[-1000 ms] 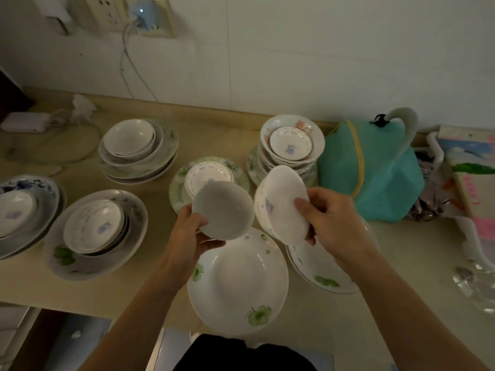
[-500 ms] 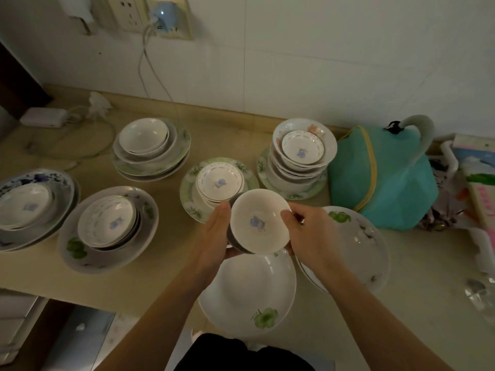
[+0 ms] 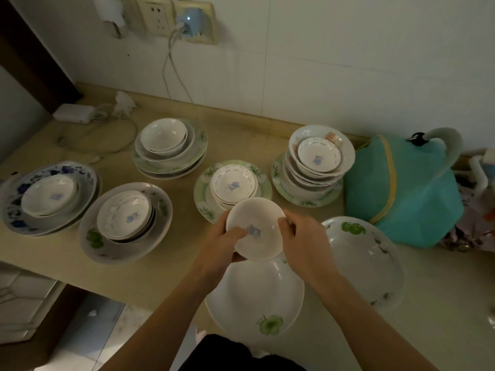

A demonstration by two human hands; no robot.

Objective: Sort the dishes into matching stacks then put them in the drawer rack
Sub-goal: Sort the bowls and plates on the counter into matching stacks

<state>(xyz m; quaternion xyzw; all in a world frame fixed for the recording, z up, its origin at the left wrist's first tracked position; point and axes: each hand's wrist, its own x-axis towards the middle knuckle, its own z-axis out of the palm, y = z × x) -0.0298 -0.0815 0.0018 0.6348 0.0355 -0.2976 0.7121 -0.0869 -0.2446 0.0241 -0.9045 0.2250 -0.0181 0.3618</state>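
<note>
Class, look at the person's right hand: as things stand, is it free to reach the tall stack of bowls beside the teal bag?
Probably not yet. The right hand and left hand both grip a small bowl. The path to the tall stack looks open, but the hand must first release the bowl.

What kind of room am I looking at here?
Most likely a home kitchen. Stacks of bowls and plates cover a beige countertop against a tiled wall, with wall sockets above it and a teal cloth-covered appliance at the right.
</note>
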